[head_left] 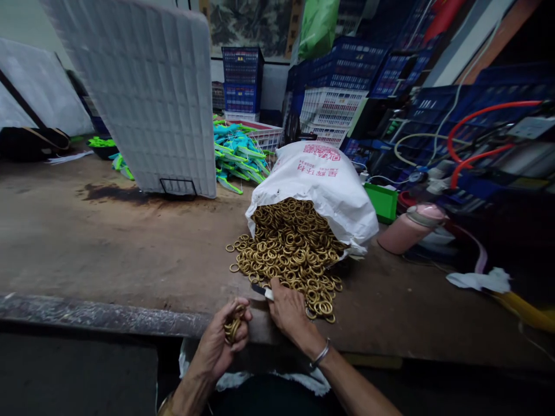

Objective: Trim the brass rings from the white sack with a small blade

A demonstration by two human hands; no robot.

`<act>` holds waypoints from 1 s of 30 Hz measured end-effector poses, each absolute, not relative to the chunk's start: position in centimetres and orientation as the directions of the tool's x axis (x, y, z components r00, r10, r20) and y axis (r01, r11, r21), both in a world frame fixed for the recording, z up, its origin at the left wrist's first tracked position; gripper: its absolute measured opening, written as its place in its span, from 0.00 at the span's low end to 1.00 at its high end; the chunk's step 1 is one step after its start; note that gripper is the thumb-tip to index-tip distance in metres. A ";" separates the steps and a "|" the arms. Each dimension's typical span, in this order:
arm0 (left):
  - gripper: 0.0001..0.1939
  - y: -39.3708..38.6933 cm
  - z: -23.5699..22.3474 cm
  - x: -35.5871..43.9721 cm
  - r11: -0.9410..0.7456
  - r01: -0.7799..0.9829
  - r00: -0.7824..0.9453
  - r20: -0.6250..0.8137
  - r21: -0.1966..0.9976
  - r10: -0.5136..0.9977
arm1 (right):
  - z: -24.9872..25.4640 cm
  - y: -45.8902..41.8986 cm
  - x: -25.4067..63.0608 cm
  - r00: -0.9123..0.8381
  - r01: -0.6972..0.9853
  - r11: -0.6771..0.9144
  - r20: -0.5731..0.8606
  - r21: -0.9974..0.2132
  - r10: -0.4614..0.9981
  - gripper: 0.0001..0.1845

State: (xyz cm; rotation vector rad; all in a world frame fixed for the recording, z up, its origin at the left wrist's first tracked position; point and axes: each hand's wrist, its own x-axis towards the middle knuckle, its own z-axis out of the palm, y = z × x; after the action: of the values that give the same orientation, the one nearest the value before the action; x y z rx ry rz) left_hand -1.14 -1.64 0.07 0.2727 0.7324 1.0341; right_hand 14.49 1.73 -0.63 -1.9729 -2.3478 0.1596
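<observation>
Many brass-coloured rings (295,251) spill from the mouth of a white woven sack (312,185) onto the worktable. My left hand (219,341), just off the table's front edge, has its fingers curled round a handful of rings (233,325). A knife with a dark blade and white handle (262,290) is gripped in my right hand (291,312), its blade pointing left. That hand lies against the near side of the ring pile. Its palm and part of the handle are hidden.
A white ribbed panel (147,104) stands upright at the back left, on the wooden table (130,248). Behind it lie green and blue plastic pieces (240,153). To the right are a pink bottle (411,228), a green tray (384,202) and red hoses (459,150). Stacked crates (333,107) fill the background.
</observation>
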 end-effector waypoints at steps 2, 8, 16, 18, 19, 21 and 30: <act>0.12 -1.5 -0.3 -1.3 0.516 -0.715 0.322 -0.432 0.472 0.842 | -0.9 1.7 14.7 -0.192 0.972 0.190 -0.002 -0.140 0.981 0.13; 0.12 -1.2 -0.7 -1.1 0.502 -0.678 0.261 -0.462 0.537 0.848 | -1.2 1.9 15.1 -0.180 0.968 0.177 -0.002 -0.176 0.984 0.10; 0.14 -1.1 0.2 -0.4 0.471 -0.512 0.207 -0.430 0.718 0.879 | -0.6 2.5 15.6 -0.177 0.949 0.175 0.015 -0.261 0.984 0.10; 0.15 -0.8 0.3 -0.1 0.455 -0.459 0.169 -0.427 0.763 0.888 | -0.6 2.8 16.0 -0.165 0.928 0.164 0.025 -0.334 0.986 0.10; 0.15 -0.7 0.3 0.1 0.445 -0.428 0.151 -0.423 0.787 0.893 | -0.7 3.0 16.2 -0.156 0.911 0.155 0.027 -0.382 0.987 0.08; 0.16 -0.4 0.4 0.5 0.423 -0.361 0.121 -0.408 0.831 0.905 | -0.8 3.4 16.7 -0.142 0.862 0.139 0.031 -0.488 0.989 0.06; 0.12 1.4 0.9 2.4 0.216 -0.061 0.047 -0.214 0.974 0.976 | 0.2 4.7 18.0 -0.133 0.477 0.017 -0.053 -0.879 0.990 0.12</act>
State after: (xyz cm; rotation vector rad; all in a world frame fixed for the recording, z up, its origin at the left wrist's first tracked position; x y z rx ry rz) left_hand 2.37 1.41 0.88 1.0209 1.2268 1.0506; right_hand 18.00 4.65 0.24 -1.5126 -1.6753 1.0525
